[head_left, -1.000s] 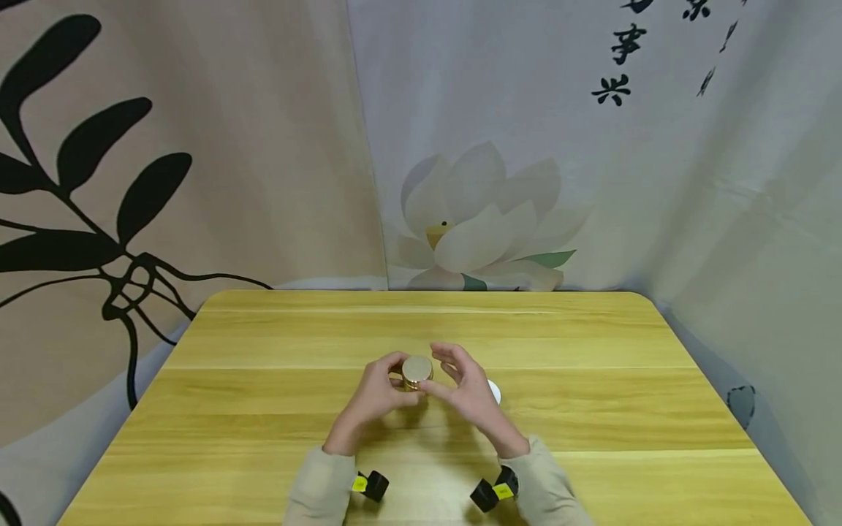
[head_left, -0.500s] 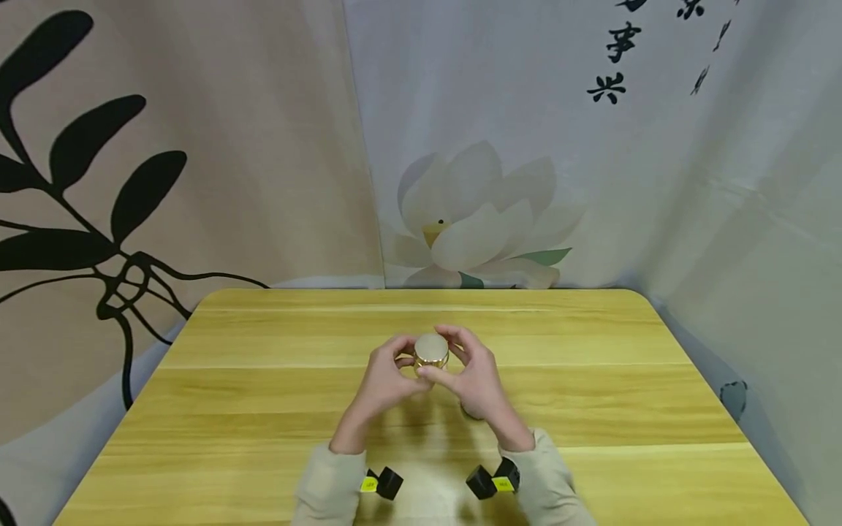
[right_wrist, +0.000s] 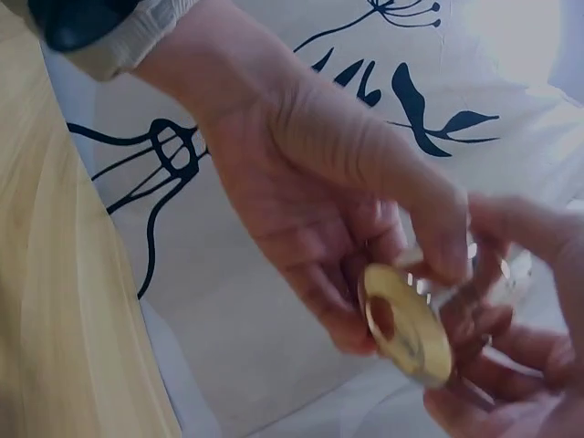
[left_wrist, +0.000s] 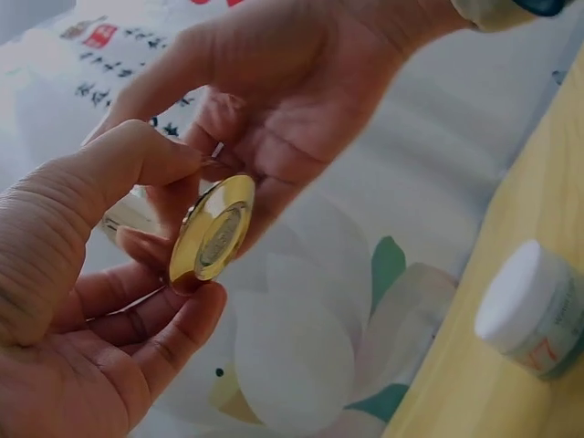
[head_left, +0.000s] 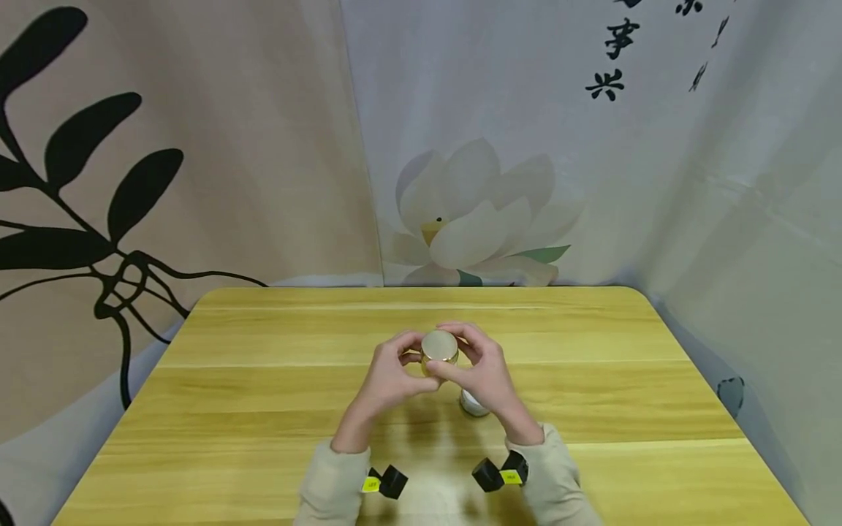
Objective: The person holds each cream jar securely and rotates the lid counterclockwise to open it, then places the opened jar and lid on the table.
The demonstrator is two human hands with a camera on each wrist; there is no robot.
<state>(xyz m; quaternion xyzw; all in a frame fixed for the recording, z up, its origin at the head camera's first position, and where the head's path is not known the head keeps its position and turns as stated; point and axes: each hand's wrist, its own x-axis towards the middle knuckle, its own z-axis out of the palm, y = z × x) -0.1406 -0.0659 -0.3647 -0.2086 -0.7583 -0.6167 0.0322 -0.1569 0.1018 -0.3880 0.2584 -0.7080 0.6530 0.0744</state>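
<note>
Both hands hold a small round gold jar (head_left: 439, 347) above the table, its pale flat top facing up in the head view. My left hand (head_left: 388, 372) grips its left side between thumb and fingers. On the other side my right hand (head_left: 483, 372) pinches it, thumb at the near edge and fingers curled round the far edge. Both wrist views show the shiny gold underside (left_wrist: 214, 233), with a round raised mark in its middle. Much of the jar's side is hidden by fingers.
A white-lidded jar (left_wrist: 534, 310) with a printed label stands on the wooden table (head_left: 263, 438), partly hidden behind the right hand in the head view. Black wrist devices with yellow labels sit at both cuffs. A printed curtain (head_left: 296, 146) hangs behind the table.
The gold jar and both hands have moved away from the body and slightly right. My right fingers have closed in round the jar. More of the white jar shows left of the right wrist.
</note>
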